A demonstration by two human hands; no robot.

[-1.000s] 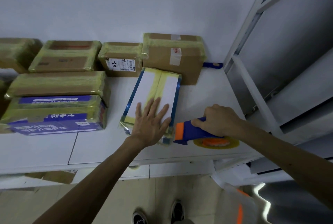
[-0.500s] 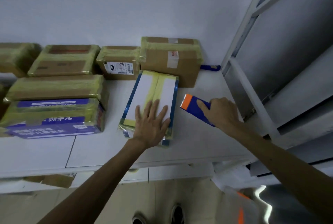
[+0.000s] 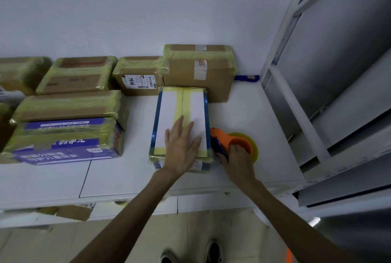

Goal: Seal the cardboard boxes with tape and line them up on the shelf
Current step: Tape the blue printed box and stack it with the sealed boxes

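White box (image 3: 168, 112) lay flat on the shelf (image 3: 243, 112). Its far end touched the front face of the tall brown box (image 3: 182, 76), and its near end pointed away from that box toward the shelf's front edge. Top already carried yellow tape (image 3: 182, 102) down the middle seam, plus cross strips at both ends.

Person's left hand (image 3: 181, 146) lay flat on the near half of that top, fingers straight and spread, pinning it and gripping nothing. Person's right hand (image 3: 238, 162) was wrapped round the handle of the tape dispenser (image 3: 223, 139), out in front of the tall brown box's right corner. The dispenser head sat against the white box's right side, and its tape roll (image 3: 254, 148) lay flat on the shelf. Couldn't tell whether tape was stuck down there.

Left of the tall brown box: labelled box (image 3: 137, 80) touching it, then more tape-wrapped boxes further left. All looked sealed.

My read: sealing step, late passes on this box, with the right long edge the likely target. Lining up was not yet done, since it sat in front of the tall brown box and not beside it.

Next move would need:
- Left palm loaded so the box doesn't skid or pivot.
- Dispenser drawn along the side in one steady pull.
- Tape pressed down, then cut at the blade.

After that, slide the box into line. Main risk is wrinkled tape.
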